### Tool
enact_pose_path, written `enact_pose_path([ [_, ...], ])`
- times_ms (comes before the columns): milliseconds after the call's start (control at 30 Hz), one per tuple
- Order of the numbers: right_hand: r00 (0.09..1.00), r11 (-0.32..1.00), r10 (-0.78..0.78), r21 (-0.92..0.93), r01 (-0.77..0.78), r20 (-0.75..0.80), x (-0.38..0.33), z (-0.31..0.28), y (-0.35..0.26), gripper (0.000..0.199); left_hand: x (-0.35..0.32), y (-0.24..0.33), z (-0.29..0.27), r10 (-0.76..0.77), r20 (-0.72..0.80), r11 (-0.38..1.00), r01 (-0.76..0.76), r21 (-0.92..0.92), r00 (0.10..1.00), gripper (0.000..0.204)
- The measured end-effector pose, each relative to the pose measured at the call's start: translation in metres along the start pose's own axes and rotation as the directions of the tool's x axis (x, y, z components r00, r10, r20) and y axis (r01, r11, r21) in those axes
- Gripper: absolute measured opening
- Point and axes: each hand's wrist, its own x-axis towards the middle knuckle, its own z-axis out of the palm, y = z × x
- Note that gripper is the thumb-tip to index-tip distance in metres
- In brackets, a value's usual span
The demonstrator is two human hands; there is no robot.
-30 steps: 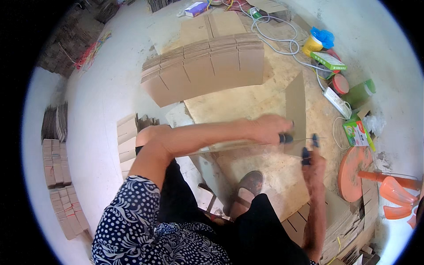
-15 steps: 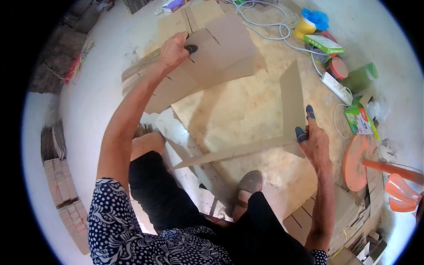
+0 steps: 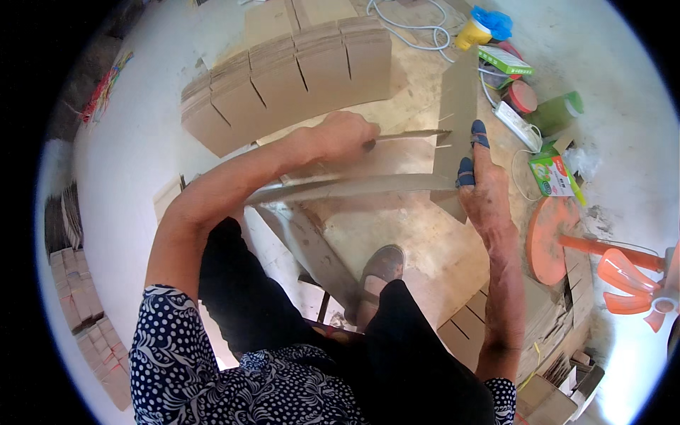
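Note:
Closed on a slotted cardboard strip [image 3: 411, 135], my left hand [image 3: 346, 138] holds it edge-up over the work surface. Its far right end meets an upright cardboard piece [image 3: 457, 95] with slits in it. My right hand [image 3: 489, 191] grips that upright piece near its lower end; dark blue covers sit on two of its fingertips. Nearer to me, a second cardboard strip [image 3: 354, 186] runs leftward from the upright piece, roughly parallel to the first. Behind my left hand stands a row of slotted cardboard strips [image 3: 283, 78], packed face to face.
To the right are a white power strip [image 3: 518, 126], a green jar [image 3: 556, 113], a green-and-white box [image 3: 552, 173] and an orange fan [image 3: 630, 280]. Cable loops [image 3: 418, 28] lie at the back. Bundled cardboard [image 3: 76, 287] stands at the far left.
My left hand has moved from the packed row toward me and right, bringing a strip to the upright piece. The view has shifted slightly, while my right hand keeps its grip.

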Motion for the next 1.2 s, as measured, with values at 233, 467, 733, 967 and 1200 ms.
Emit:
enact_pose_path([
  [233,0.996,0.995,-0.009,-0.099,0.0,-0.088,-0.02,-0.021,-0.007,0.055,0.004,0.028,0.021,0.05,0.033,0.997,-0.051,0.049,0.998,0.017],
  [467,0.999,0.99,0.013,-0.143,-0.019,-0.044,-0.035,-0.026,0.023,0.076,0.01,0.072,0.008,0.084,0.109,0.996,-0.083,-0.019,0.99,0.021],
  [733,0.998,0.994,0.051,-0.096,-0.053,-0.021,-0.06,-0.037,0.007,0.07,0.048,0.098,0.037,0.11,-0.088,0.978,-0.124,-0.166,0.99,0.02],
  [967,0.996,0.995,0.091,0.051,-0.091,-0.006,-0.053,-0.035,0.007,0.069,0.062,0.098,0.04,0.018,-0.068,0.973,-0.033,-0.228,0.998,0.023],
  [1200,0.992,0.992,0.122,-0.022,-0.121,0.034,-0.033,0.009,0.035,0.064,0.064,0.099,0.039,0.058,0.028,0.966,-0.049,-0.255,0.998,0.025],
])
